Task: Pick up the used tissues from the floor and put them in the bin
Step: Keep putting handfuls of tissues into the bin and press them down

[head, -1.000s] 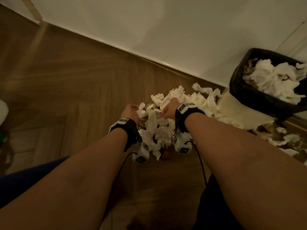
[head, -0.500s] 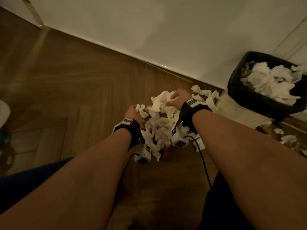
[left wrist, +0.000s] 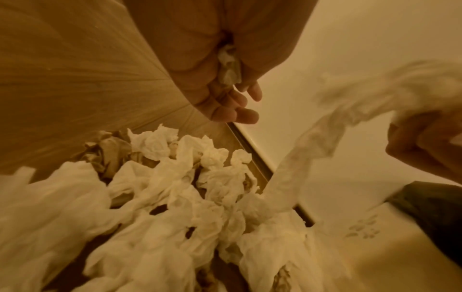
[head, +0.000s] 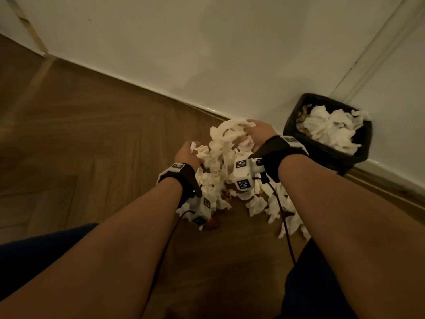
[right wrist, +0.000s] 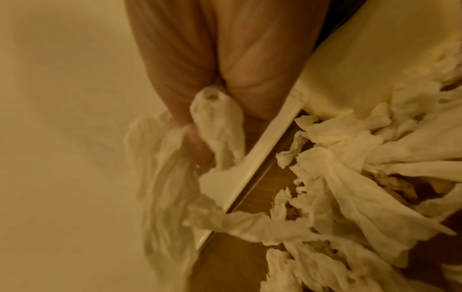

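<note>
A big bundle of crumpled white tissues point(head: 218, 155) hangs between my two hands above the wooden floor. My right hand point(head: 257, 134) grips its top, with tissue point(right wrist: 217, 118) squeezed out of the fist in the right wrist view. My left hand point(head: 188, 153) holds the bundle's left side; a scrap of tissue point(left wrist: 228, 65) is pinched in its palm. More loose tissues point(head: 276, 210) lie on the floor under my right forearm. The black-lined bin point(head: 299, 132), heaped with white tissues point(head: 331, 128), stands to the right against the wall.
A white wall point(head: 207, 54) with a baseboard runs diagonally behind the tissues and bin. Small reddish and brown scraps point(head: 211, 223) lie on the floor below my left wrist. My dark-trousered knees are at the bottom corners.
Both hands have lifted the tissue bundle off the floor and moved it up and to the right, toward the bin. The right hand rose higher than the left.
</note>
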`<state>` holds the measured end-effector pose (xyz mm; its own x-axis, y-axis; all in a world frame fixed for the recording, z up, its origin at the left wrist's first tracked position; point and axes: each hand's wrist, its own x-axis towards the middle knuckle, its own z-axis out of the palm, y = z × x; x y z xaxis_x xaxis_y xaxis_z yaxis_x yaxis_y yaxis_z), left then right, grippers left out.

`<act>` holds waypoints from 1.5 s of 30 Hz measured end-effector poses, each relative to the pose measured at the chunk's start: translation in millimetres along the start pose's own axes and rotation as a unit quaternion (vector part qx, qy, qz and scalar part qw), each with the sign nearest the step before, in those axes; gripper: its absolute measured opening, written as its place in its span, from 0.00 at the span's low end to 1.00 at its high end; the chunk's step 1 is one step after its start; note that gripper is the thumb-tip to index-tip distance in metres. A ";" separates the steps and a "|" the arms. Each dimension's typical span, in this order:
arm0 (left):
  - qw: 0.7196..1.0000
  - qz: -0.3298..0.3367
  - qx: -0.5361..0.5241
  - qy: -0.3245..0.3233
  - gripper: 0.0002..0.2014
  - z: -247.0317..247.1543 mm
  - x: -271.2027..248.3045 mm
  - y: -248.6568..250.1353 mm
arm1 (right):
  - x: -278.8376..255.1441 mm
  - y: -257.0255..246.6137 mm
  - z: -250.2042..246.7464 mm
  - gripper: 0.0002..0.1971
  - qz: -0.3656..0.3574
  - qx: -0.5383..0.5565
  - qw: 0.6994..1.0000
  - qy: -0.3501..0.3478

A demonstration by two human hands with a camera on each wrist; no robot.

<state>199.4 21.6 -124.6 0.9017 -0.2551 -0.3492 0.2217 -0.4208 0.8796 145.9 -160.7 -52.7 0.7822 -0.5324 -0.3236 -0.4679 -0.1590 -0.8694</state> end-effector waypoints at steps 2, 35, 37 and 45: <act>1.000 0.009 -0.011 0.006 0.15 2.2 -1.4 7.4 | -5.5 -6.0 -9.4 0.09 0.023 0.060 0.998 -0.004; 0.944 0.312 0.103 -0.015 0.26 110.2 -60.1 169.5 | -78.2 -59.4 -192.2 0.19 -0.106 0.612 0.773 0.127; 0.941 0.323 0.095 -0.035 0.24 120.9 -63.0 176.7 | -76.0 -56.7 -199.7 0.24 -0.103 0.612 0.771 0.143; 0.935 0.349 0.039 -0.047 0.14 163.9 -63.2 186.8 | -63.6 -36.3 -214.3 0.32 -0.091 0.552 0.804 0.204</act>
<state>123.0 -183.5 8.9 0.7787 -0.5654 0.2720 -0.4406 -0.1842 0.8786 25.0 -299.3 79.5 0.4915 -0.8476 -0.2000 0.4641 0.4493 -0.7634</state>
